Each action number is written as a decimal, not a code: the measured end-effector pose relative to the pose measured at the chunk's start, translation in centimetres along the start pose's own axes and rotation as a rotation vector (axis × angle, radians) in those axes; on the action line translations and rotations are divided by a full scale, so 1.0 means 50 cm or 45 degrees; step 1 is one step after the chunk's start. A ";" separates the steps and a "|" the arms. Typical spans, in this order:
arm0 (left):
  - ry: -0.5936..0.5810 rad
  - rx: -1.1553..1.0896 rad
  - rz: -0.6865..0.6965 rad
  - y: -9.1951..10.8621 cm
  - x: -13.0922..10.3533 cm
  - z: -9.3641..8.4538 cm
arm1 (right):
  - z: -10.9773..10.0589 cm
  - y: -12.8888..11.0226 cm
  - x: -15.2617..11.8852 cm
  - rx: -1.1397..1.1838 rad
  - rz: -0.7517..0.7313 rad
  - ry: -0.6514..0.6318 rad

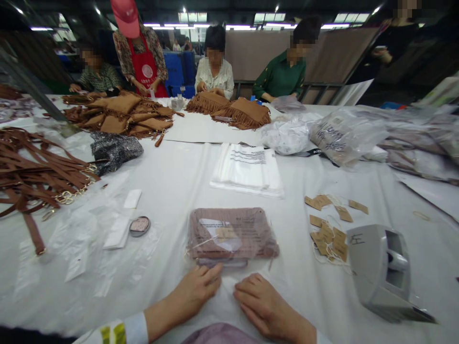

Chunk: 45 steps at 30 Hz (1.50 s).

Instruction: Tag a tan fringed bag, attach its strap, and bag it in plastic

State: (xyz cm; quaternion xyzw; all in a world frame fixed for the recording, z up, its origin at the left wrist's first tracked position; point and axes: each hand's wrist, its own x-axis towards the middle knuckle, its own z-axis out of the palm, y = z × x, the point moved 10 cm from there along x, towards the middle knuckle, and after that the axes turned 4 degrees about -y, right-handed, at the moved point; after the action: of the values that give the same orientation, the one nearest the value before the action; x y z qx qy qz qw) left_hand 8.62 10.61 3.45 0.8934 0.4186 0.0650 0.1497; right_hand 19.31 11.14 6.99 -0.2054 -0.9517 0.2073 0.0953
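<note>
A brown fringed handbag point(253, 229) lies flat in front of me inside a clear printed plastic bag point(229, 282). A white piece and a tan tag show through the film. Along the near edge of the handbag runs a narrow plastic-wrapped strip point(224, 263). My left hand point(197, 291) is closed at the near left part of the plastic bag, its fingertips touching the film just below the strip. My right hand point(263, 303) rests to the right with fingers curled together at the bag's near end. What lies under its fingertips is partly hidden.
A stack of white plastic bags point(247, 169) lies beyond. Tan tags point(326, 234) and a grey tape dispenser point(376, 267) are on the right. Brown straps point(43, 177) and a round tin point(139, 225) are left. Co-workers sit and stand behind fringed bags point(122, 112).
</note>
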 end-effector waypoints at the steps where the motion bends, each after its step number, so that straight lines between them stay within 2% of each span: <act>1: -0.032 0.090 0.039 0.004 -0.004 0.015 | 0.005 0.013 0.007 -0.002 0.045 0.008; 4: -0.090 0.179 0.078 0.004 -0.023 0.045 | 0.027 0.046 0.017 -0.052 0.178 -0.007; 8: -0.140 0.161 0.016 -0.011 -0.034 0.059 | 0.053 0.053 0.002 -0.182 0.215 -0.065; 12: -0.210 0.121 -0.010 -0.011 -0.035 0.059 | 0.078 0.035 -0.024 -0.274 0.156 -0.118; 16: -0.248 0.037 0.035 0.001 -0.050 0.042 | 0.102 -0.013 -0.067 -0.326 -0.039 -0.089; 19: -0.260 -0.125 0.124 -0.005 -0.083 0.017 | 0.079 -0.016 -0.128 -0.252 -0.096 -0.049; 21: -0.208 -0.229 0.073 -0.041 -0.115 -0.010 | 0.035 0.032 -0.178 -0.249 0.048 -0.004; 23: -0.162 -0.229 -0.024 -0.087 -0.150 -0.033 | -0.025 0.100 -0.232 -0.407 0.252 0.117; 24: -0.169 -0.188 -0.045 -0.102 -0.166 -0.039 | -0.044 0.128 -0.253 -0.505 0.296 0.130; 26: -0.244 -0.074 0.008 -0.110 -0.187 -0.036 | -0.051 0.173 -0.277 -0.641 0.296 0.054; 29: -0.321 0.066 0.087 -0.107 -0.186 -0.019 | -0.025 0.209 -0.274 -0.678 0.198 -0.132; 31: -0.322 0.104 0.133 -0.105 -0.169 -0.008 | -0.018 0.213 -0.256 -0.638 0.150 -0.190; 33: -0.317 0.078 0.228 -0.098 -0.152 0.005 | -0.018 0.204 -0.232 -0.539 0.101 -0.220; 36: -0.259 -0.114 0.349 -0.095 -0.140 0.016 | -0.013 0.159 -0.200 -0.215 -0.020 -0.255; 38: -0.088 -0.332 0.206 -0.124 -0.138 0.005 | -0.017 0.142 -0.184 0.089 0.062 -0.160; 40: 0.130 -0.555 -0.151 -0.181 -0.152 -0.006 | -0.019 0.157 -0.182 0.388 0.356 0.022; 42: 0.235 -0.718 -0.458 -0.213 -0.181 -0.003 | -0.005 0.175 -0.197 0.620 0.677 0.164; 43: 0.248 -0.764 -0.526 -0.212 -0.190 -0.003 | 0.001 0.178 -0.203 0.695 0.791 0.214; 45: 0.258 -0.792 -0.495 -0.184 -0.190 -0.018 | -0.002 0.179 -0.209 0.765 0.930 0.328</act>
State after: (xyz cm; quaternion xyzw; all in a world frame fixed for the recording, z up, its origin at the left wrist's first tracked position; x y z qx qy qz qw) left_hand -4.39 9.08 1.42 0.6984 0.5531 0.2474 0.3810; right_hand 31.87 14.08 2.18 -0.5132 -0.6961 0.4654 0.1885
